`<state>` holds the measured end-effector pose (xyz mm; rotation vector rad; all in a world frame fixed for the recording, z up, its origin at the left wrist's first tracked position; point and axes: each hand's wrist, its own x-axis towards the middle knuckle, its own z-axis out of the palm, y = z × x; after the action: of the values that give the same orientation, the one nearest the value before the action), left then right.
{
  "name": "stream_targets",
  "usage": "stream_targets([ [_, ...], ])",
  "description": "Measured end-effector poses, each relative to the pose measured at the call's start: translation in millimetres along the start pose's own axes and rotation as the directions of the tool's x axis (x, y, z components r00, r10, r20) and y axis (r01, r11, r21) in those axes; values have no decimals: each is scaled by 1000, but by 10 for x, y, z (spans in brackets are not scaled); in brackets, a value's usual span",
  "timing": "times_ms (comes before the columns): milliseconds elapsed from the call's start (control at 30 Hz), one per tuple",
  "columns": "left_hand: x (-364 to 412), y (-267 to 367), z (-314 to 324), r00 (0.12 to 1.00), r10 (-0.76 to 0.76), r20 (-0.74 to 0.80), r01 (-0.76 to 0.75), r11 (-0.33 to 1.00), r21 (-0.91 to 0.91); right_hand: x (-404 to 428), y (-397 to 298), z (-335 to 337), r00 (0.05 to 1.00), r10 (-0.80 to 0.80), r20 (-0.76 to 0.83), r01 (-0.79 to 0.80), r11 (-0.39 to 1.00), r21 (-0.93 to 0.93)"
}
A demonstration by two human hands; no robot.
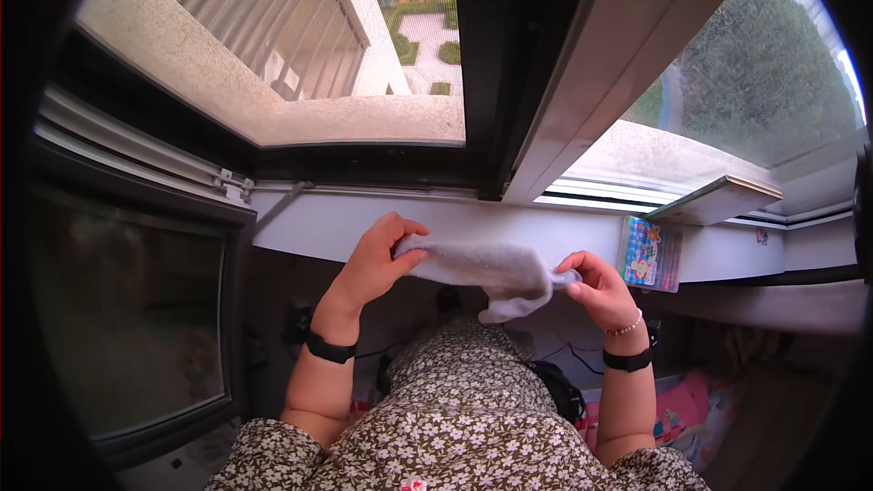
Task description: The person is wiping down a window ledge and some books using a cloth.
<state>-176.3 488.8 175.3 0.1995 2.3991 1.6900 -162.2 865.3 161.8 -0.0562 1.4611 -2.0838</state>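
Note:
A whitish-grey cloth [477,266] is stretched between my two hands, in front of my body and above the near edge of the white windowsill [314,218]. My left hand [382,259] pinches its left end between thumb and fingers. At the other end, my right hand [600,290] grips a narrow, bunched part. The cloth's lower right portion hangs in a loose fold. Both forearms wear black bands, and a beaded bracelet is on the right wrist.
An open dark-framed window sash [136,314] stands at the left, with a metal stay [283,208] beside it. A window screen [423,34] is ahead. On the sill at the right are a patterned plastic case [644,256] and a leaning book [716,201].

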Motion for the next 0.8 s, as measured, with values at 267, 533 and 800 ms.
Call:
stream_targets([
  [267, -219, 310, -248, 997, 72, -22, -56, 906, 419, -82, -184, 233, 939, -287, -188, 124, 794, -595],
  [533, 159, 754, -348, 963, 239, -124, -139, 834, 533, 51, -990, 307, 756, -653, -38, 151, 230, -962],
  [800, 146, 475, -207, 967, 230, -109, -158, 877, 453, -32, -835, 255, 781, -614, -112, 112, 314, -943],
])
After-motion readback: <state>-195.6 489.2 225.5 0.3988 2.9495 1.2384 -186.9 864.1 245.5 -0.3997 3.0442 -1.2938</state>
